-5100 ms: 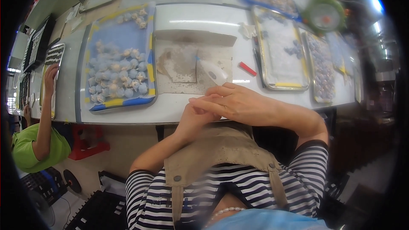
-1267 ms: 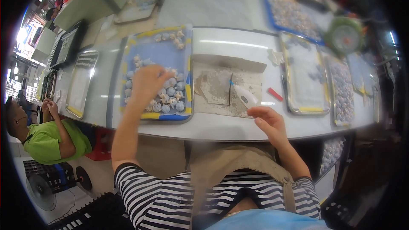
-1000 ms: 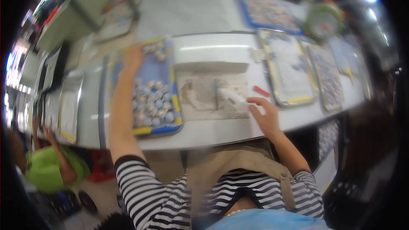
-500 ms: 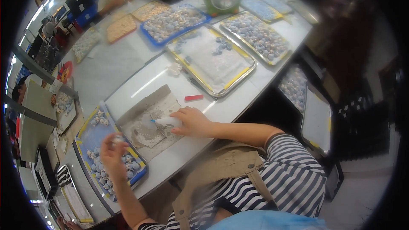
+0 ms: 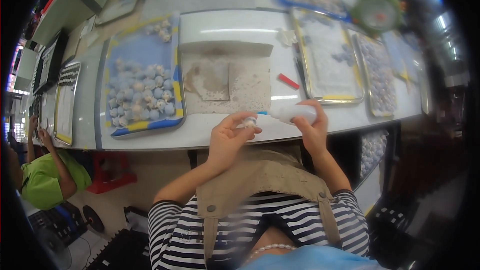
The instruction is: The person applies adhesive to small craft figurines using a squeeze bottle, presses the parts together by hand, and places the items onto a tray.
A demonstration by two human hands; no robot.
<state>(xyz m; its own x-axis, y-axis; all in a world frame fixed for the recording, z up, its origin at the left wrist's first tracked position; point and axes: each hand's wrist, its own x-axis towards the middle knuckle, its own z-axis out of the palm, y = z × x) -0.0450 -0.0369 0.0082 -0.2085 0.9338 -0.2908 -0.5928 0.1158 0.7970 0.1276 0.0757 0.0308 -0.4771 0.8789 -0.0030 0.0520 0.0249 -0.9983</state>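
Between the fingertips of my left hand (image 5: 231, 137) is a small round figurine (image 5: 249, 121), pale with brownish marks; my fingers cover part of it. My right hand (image 5: 315, 129) is closed around a white squeeze bottle (image 5: 300, 114) lying sideways. Its thin blue nozzle (image 5: 262, 113) points left, at the figurine's upper edge; whether they touch I cannot tell. Both hands are over the table's near edge. Left of them lies a blue tray (image 5: 142, 129) with yellow tape, holding many grey-blue and cream figurines of the same sort.
Stained cardboard (image 5: 250, 85) lies beyond my hands, with a red strip (image 5: 288, 81) to its right. A metal-rimmed tray (image 5: 325, 101) with white lining and another full tray (image 5: 381, 80) stand farther right. A green fan (image 5: 377, 10) is behind. Someone in a green shirt (image 5: 50, 180) works at far left.
My left hand has come away from the blue tray with the figurine. My right hand has drawn back from the cardboard with the bottle, bringing the nozzle to the figurine. The view has turned left.
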